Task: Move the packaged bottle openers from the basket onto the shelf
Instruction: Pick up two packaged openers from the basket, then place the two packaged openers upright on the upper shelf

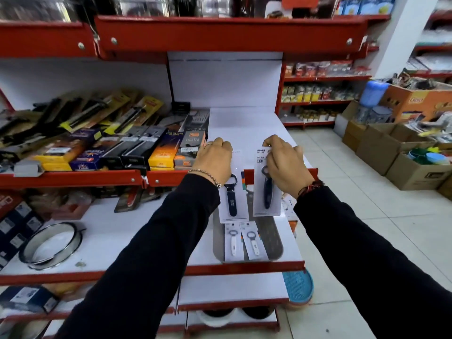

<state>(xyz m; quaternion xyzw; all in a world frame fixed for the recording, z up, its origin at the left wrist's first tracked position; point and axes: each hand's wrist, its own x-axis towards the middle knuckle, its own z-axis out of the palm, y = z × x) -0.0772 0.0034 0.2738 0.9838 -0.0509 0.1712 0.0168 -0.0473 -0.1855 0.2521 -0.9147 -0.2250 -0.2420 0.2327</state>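
Note:
My left hand (215, 159) grips the top of a carded dark-blue bottle opener (231, 201), which hangs down in front of the red shelf lip. My right hand (285, 165) pinches a second carded dark-blue opener (266, 189) by its upper edge, held upright. Both hands hover at the front of the white middle shelf (247, 128), over its bare right section. Below them a grey basket (275, 243) rests on the lower shelf, holding two carded white-handled openers (244, 242) side by side.
Boxed lighters and knives (146, 148) crowd the middle shelf to the left of my hands. A round metal ring (52, 243) lies on the lower shelf at left. Cardboard boxes (391, 152) stand on the tiled floor at right. A red shelf (230, 33) overhangs above.

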